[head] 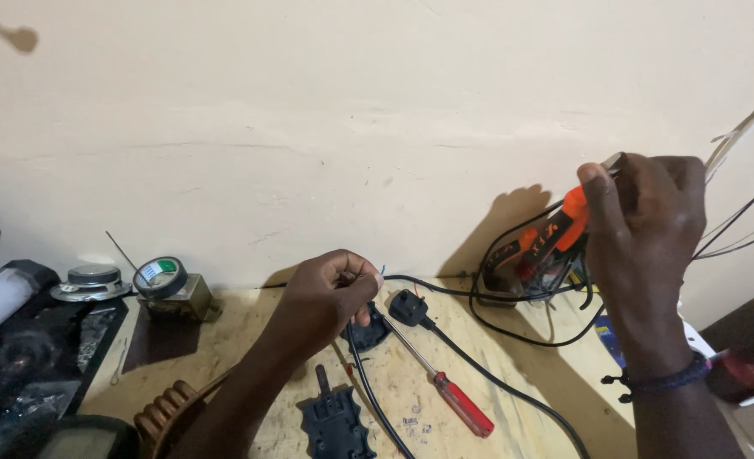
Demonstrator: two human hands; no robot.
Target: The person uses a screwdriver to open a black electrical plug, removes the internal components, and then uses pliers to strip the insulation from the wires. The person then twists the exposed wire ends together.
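While left hand (330, 293) pinches wire (368, 387), right hand (645, 212) lifts orange tool (555, 234).

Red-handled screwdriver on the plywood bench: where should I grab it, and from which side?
Grip the red-handled screwdriver by its red plastic handle, coming from above on the lower right. It lies flat and free there, while its thin metal shaft runs up-left toward the black plug and black cable.

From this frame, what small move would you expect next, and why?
Probably bringing the orange tool in the right hand down to the black cable end pinched in the left hand: thin wire tips poke out there, and the tool is raised, apart from them.
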